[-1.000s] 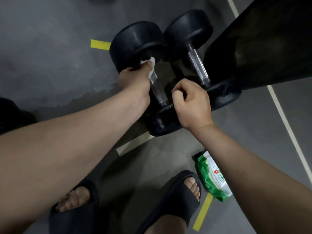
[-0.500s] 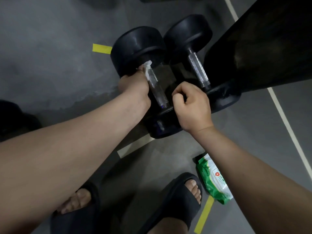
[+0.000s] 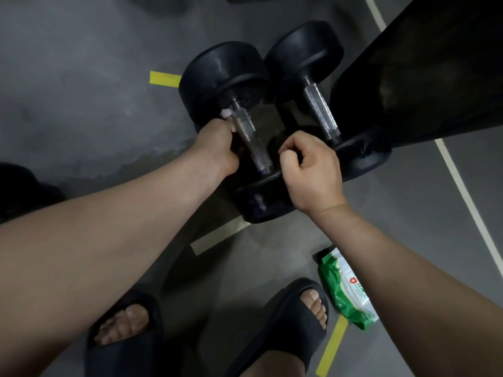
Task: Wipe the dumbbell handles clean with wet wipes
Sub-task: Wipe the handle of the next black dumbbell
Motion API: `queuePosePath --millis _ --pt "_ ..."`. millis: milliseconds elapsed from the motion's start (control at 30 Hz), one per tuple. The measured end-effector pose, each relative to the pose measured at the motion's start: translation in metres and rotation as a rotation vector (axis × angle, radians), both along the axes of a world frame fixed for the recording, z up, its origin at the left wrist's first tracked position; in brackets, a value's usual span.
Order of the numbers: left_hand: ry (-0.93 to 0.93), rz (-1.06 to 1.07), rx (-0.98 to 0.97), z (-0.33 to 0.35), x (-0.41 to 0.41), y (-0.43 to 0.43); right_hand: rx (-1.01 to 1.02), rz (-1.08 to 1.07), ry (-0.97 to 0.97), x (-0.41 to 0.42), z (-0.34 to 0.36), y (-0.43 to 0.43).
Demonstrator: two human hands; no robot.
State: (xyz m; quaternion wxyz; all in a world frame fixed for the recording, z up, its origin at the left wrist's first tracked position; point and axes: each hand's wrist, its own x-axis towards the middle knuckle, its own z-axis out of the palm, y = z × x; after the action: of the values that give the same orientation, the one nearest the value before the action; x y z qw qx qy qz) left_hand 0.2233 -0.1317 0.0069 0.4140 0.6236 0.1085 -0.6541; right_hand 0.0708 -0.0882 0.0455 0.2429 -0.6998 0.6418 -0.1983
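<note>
Head view: knurled chrome handle (image 3: 251, 137), black dumbbell (image 3: 226, 74).

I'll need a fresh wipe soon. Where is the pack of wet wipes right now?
In the head view, the green wet wipes pack lies on the floor at lower right, beside the right foot's black slipper and partly under the right forearm.

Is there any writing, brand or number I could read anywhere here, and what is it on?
No text here can be read.
Wet wipes pack: a red shield badge with a white cross; the print beside it is too blurred to read.
Near dumbbell's front head: faint bluish marks, possibly a weight number, unreadable.
</note>
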Motion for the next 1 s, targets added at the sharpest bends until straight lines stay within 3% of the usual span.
queuePosePath --millis 133,267,367,500,700,1000 --pt "0.015 0.026 0.0 -0.002 0.003 -0.001 0.004 0.002 0.0 0.001 0.0 0.001" --pt "-0.175 -0.044 0.019 -0.003 0.002 -0.007 -0.006 0.0 0.011 0.0 0.001 0.0" --pt "-0.195 -0.072 -0.026 -0.004 0.001 -0.006 -0.002 0.003 0.016 0.0 0.001 0.0" --pt "-0.322 0.082 0.03 -0.002 -0.002 0.001 0.033 0.016 0.038 0.001 0.003 0.001" --pt "-0.342 0.007 -0.145 -0.002 0.004 0.009 0.214 0.121 0.088 0.006 0.017 -0.023" --pt "-0.158 -0.003 -0.358 -0.016 0.023 0.022 -0.024 0.422 0.117 0.053 -0.007 -0.062"
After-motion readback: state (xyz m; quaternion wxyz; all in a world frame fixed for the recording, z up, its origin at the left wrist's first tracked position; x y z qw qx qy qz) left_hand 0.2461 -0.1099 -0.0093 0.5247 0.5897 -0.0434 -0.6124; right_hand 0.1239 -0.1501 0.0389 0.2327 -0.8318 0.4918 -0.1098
